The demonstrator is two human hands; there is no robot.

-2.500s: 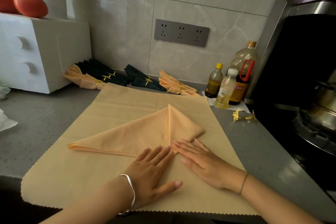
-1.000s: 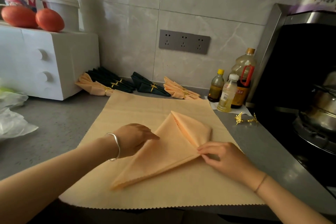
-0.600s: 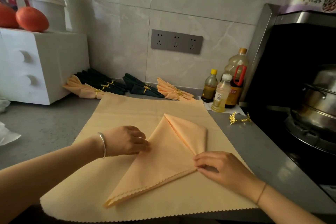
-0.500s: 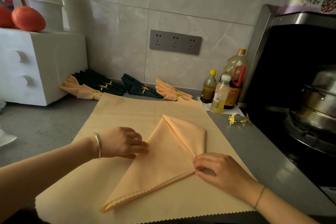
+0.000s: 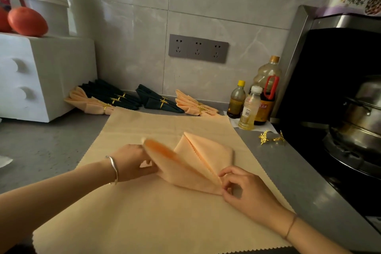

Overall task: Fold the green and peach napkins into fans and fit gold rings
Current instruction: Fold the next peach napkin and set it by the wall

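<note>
A peach napkin (image 5: 203, 155), partly folded, lies on a larger beige cloth (image 5: 156, 212) spread over the grey counter. My left hand (image 5: 132, 162) grips the napkin's left flap and lifts it off the cloth; the raised edge is blurred. My right hand (image 5: 245, 190) pinches the napkin's near right corner against the cloth. A gold leaf-shaped ring (image 5: 271, 139) lies on the counter to the right, apart from both hands. Along the back wall lie finished fans with gold rings: peach (image 5: 90, 104), dark green (image 5: 112, 95), dark green (image 5: 159, 102) and peach (image 5: 194, 105).
Three bottles (image 5: 250, 107) stand at the back right. A stove with a steel pot (image 5: 360, 117) fills the right side. A white drawer box (image 5: 39, 74) with tomatoes (image 5: 27, 21) and a white bucket on top stands at the left.
The napkin was turned so its long point faced me. Since then my left hand has taken the left flap and raised it; my right hand stays on the near corner.
</note>
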